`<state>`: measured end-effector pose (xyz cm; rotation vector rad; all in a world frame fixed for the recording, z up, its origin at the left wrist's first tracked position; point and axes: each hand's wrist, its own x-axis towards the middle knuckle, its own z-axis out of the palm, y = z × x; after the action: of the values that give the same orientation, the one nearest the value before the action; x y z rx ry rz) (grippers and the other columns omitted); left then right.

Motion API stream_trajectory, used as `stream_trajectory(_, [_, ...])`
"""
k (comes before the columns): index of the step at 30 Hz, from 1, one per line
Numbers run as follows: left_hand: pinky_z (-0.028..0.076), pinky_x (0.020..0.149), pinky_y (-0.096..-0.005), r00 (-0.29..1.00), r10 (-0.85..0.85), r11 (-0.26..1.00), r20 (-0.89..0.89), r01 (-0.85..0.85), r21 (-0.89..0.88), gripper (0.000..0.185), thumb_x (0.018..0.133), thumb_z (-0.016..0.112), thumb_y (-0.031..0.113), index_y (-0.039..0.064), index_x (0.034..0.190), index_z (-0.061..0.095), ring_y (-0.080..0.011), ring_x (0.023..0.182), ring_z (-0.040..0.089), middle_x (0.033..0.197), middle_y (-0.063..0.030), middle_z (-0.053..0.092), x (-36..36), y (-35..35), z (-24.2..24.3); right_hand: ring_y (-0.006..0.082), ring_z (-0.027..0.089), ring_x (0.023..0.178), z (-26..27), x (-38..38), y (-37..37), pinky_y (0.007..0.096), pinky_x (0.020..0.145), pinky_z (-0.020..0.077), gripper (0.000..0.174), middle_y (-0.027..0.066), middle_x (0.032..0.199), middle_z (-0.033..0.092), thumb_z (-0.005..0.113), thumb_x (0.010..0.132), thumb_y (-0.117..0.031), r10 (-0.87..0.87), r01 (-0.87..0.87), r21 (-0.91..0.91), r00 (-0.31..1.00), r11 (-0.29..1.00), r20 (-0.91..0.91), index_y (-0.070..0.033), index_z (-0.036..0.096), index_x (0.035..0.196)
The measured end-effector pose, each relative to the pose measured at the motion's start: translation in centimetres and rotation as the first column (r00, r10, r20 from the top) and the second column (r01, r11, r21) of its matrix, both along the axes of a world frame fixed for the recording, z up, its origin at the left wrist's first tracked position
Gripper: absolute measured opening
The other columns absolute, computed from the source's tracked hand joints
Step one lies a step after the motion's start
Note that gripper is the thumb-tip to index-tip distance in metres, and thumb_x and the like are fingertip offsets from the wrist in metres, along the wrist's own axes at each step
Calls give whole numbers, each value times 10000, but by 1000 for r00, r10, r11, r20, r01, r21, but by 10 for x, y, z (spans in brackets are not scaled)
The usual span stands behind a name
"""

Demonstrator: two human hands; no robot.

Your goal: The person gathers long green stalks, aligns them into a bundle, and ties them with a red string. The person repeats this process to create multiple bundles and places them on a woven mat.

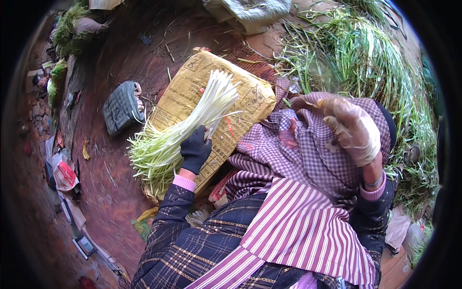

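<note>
My left hand (196, 149), in a black glove with the fingertips bare, lies on a bundle of pale green and white leafy stalks (202, 112), its thumb and fingers against the near side of the stalks. The bundle rests across a yellow paper-covered block (173, 92) that bears printed writing, its white ends towards the top and its green ends at the lower left. My right hand (352, 128), in a translucent glove, is raised over the checked cloth on my lap (306, 144); its fingers are curled, and nothing is plainly seen in it.
A large heap of long green stalks (368, 57) lies on the right. A pale woven sack (252, 12) is at the top. Left of the block sits a dark green bundle (121, 108). A small device with a display (86, 246) is at the lower left. At the upper left, another person's hand holds greens.
</note>
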<state>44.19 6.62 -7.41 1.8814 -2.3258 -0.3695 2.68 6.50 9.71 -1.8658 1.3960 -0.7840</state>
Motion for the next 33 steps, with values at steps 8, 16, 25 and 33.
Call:
stream_trajectory(8, [492, 622, -485, 985, -63, 997, 163, 70, -40, 234, 826, 657, 216, 122, 1005, 539, -371, 716, 650, 835, -145, 658, -2, -18, -14, 303, 659, 908, -12, -20, 17, 350, 802, 512, 234, 154, 979, 677, 655, 852, -75, -54, 55, 5, 992, 998, -113, 6, 648, 1072])
stream_trajectory(16, [500, 596, -485, 912, -180, 982, 370, 147, 115, 137, 887, 563, 212, 97, 957, 538, -390, 667, 644, 750, -167, 657, -7, -36, -17, 322, 645, 807, -19, -28, 21, 364, 711, 509, 189, 154, 889, 654, 651, 863, -89, -80, 75, -123, 996, 990, -38, -15, 663, 1037])
stream_trajectory(25, [425, 396, -242, 562, 639, 673, -526, -76, 736, 201, 941, 566, 277, 77, 915, 569, -154, 428, 569, 646, -71, 603, 3, -58, -3, 255, 661, 894, -25, -39, 24, 328, 784, 521, 228, 125, 983, 674, 681, 842, 1, -26, 22, -72, 998, 997, -54, 6, 625, 1062])
stream_trajectory(33, [455, 480, -250, 336, 648, 637, -683, 253, 728, 219, 934, 567, 315, 99, 922, 533, -175, 600, 614, 773, -62, 604, -62, -83, -20, 271, 660, 892, -23, -38, 22, 339, 787, 519, 247, 127, 985, 674, 694, 831, -28, -43, 42, -39, 999, 998, -19, 2, 632, 1068])
